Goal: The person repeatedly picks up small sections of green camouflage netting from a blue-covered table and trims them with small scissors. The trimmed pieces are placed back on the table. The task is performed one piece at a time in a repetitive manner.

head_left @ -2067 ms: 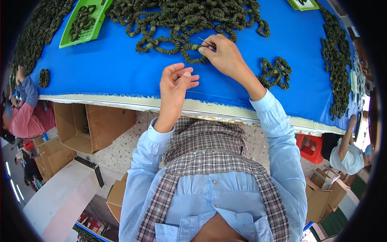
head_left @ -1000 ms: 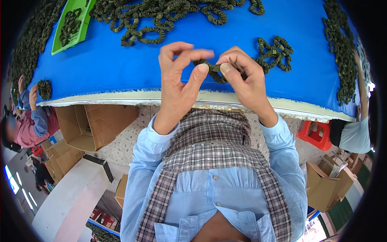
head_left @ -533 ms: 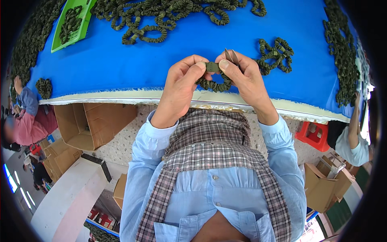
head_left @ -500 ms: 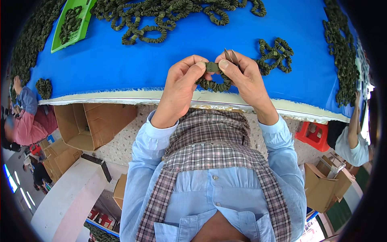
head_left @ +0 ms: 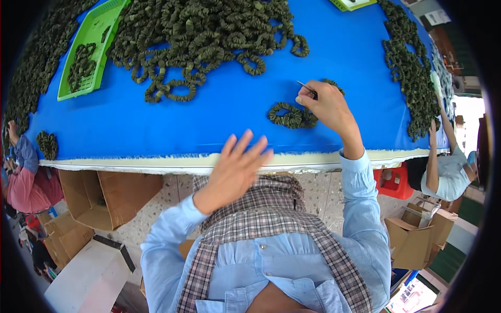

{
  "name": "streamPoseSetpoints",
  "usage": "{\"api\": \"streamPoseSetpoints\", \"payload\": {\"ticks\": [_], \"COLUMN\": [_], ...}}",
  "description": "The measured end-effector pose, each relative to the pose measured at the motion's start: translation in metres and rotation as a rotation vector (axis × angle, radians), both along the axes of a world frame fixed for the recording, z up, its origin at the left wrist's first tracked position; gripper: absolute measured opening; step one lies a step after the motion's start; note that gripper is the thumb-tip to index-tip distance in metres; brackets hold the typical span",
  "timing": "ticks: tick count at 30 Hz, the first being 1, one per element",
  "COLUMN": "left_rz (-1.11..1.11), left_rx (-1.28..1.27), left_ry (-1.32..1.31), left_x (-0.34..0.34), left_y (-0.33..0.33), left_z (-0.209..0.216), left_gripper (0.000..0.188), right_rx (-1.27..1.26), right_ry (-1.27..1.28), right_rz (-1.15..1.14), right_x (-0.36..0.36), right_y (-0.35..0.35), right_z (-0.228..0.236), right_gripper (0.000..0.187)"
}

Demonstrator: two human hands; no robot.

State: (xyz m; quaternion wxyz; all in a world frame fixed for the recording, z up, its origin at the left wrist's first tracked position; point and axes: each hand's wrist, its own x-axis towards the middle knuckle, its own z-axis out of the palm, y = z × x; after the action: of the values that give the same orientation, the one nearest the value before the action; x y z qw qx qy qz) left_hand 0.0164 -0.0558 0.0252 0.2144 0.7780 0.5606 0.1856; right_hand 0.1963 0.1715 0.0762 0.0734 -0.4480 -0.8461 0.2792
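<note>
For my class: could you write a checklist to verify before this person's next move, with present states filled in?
1. Slim pointed metal tool in right hand: ok.
2. Tool's blades closed: cannot tell.
3. Left hand apart from the tool: ok.
4. Dark green ruched fabric rings beside right hand lying singly: not ok, bunched together.
5. Bright green plastic tray containing rings: ok.

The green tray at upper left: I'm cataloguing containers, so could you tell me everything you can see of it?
The green tray is bright green, elongated and plastic-looking, with raised sides and a slotted floor. It lies open side up on the blue cloth, slanted, its far end reaching the picture's top edge. Dark gathered rings lie clumped toward its near end. A large heap of similar rings borders its right side; contact is unclear. Neither the left hand nor right hand touches it.
</note>
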Motion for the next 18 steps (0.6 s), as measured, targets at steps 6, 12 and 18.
{"api": "streamPoseSetpoints", "payload": {"ticks": [6, 12, 18], "left_rz": [0.044, 0.275, 0.550], "left_rx": [-0.446, -0.202, -0.351], "left_ry": [-0.758, -0.951, -1.617], "left_x": [-0.016, -0.015, -0.002], "left_y": [-0.019, 0.006, 0.047], "left_z": [0.009, 0.008, 0.030], "left_gripper": [0.027, 0.022, 0.034], "right_rx": [0.214, 0.308, 0.244], "right_ry": [0.086, 0.100, 0.435], "right_rz": [-0.149, -0.075, 0.140], "right_x": [-0.017, -0.015, -0.025], "right_y": [0.068, 0.088, -0.020], "right_z": [-0.028, -0.040, 0.004], "right_gripper": [0.023, 0.024, 0.023]}}
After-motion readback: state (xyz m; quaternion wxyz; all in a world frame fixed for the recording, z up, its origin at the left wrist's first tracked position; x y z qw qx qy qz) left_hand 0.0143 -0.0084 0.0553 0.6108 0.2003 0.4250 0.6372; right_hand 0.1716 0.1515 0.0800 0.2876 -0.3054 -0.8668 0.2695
